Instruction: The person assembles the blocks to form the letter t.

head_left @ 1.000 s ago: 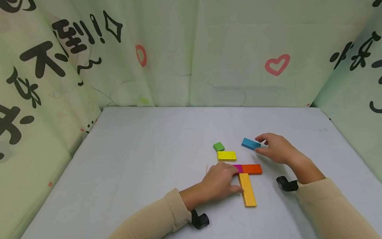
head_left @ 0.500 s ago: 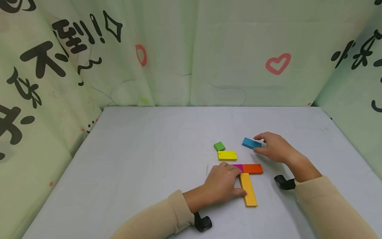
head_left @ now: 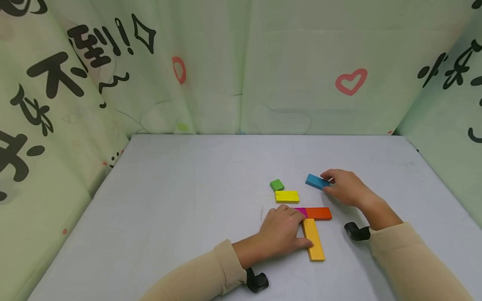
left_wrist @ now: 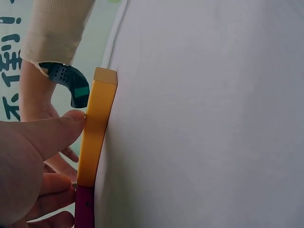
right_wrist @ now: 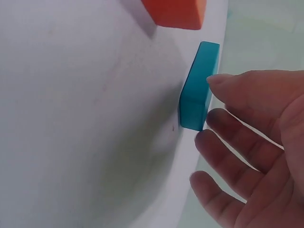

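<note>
Left hand spread wide, thumb touching amber block, fingertips at magenta block. Right hand narrow, thumb + 1 finger pinching right end of blue block, beyond and apart from orange-red block. Green block by yellow block's far left corner. White table under all 6.

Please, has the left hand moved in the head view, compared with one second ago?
Yes, slightly: against the long amber block, the left hand has shifted to the right, its thumb reaching further over that block.
</note>
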Demonstrator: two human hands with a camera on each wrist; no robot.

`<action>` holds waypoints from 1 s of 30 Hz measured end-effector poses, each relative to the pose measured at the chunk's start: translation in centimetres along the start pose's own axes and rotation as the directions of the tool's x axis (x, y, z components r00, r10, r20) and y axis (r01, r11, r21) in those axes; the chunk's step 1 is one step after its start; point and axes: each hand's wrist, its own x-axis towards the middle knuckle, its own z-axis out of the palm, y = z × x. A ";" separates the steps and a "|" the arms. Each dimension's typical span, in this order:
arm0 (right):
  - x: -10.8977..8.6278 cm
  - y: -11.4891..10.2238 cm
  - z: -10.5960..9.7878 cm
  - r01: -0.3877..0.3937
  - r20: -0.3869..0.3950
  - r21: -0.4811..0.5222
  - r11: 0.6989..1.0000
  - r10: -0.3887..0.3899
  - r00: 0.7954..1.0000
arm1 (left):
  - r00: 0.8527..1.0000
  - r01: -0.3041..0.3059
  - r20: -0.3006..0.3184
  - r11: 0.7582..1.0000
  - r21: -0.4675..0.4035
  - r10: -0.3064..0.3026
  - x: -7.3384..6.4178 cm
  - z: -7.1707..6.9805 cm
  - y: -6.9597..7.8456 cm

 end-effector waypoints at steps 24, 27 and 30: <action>-0.3 -0.8 0.9 0.072 0.060 0.030 0.997 -0.074 0.995 | 0.999 -0.032 -0.023 0.999 0.001 0.032 0.0 0.1 -0.2; -0.3 -1.1 1.1 0.063 0.081 0.031 0.998 -0.065 0.995 | 0.999 -0.035 -0.024 0.999 0.005 0.035 -0.1 0.1 -0.2; -0.3 -1.6 1.2 0.040 0.099 0.034 0.999 -0.043 0.994 | 0.999 -0.038 -0.026 0.999 0.009 0.039 -0.1 0.1 -0.2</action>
